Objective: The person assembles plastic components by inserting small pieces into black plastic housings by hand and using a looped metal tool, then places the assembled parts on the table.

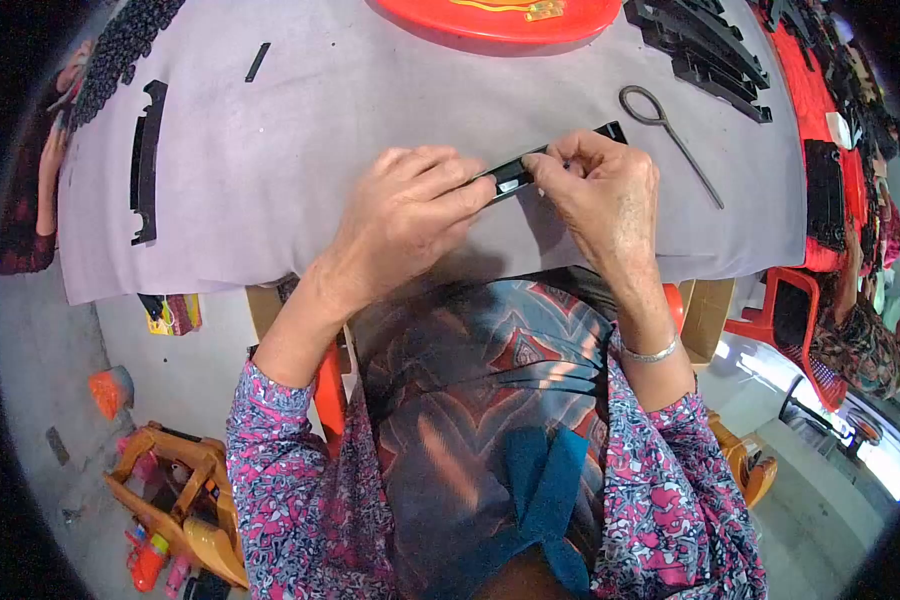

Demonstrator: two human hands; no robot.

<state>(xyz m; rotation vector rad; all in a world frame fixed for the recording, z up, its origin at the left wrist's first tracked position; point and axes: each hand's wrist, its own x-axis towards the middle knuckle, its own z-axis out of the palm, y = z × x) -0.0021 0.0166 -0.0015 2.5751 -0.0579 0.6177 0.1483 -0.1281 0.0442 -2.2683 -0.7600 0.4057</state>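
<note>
I note the left hand [410, 205] and right hand [605, 190] both pinching the strip [511, 180], which spans between them. Uneven finger pressure could twist it loose toward the rod [690, 163], right of the grip.

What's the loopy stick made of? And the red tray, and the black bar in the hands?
Loopy stick: probably metal, dull grey with a bent ring.
Red tray: likely plastic, smooth, evenly coloured.
Black bar: perhaps plastic, light glinting along it; unsure.
</note>
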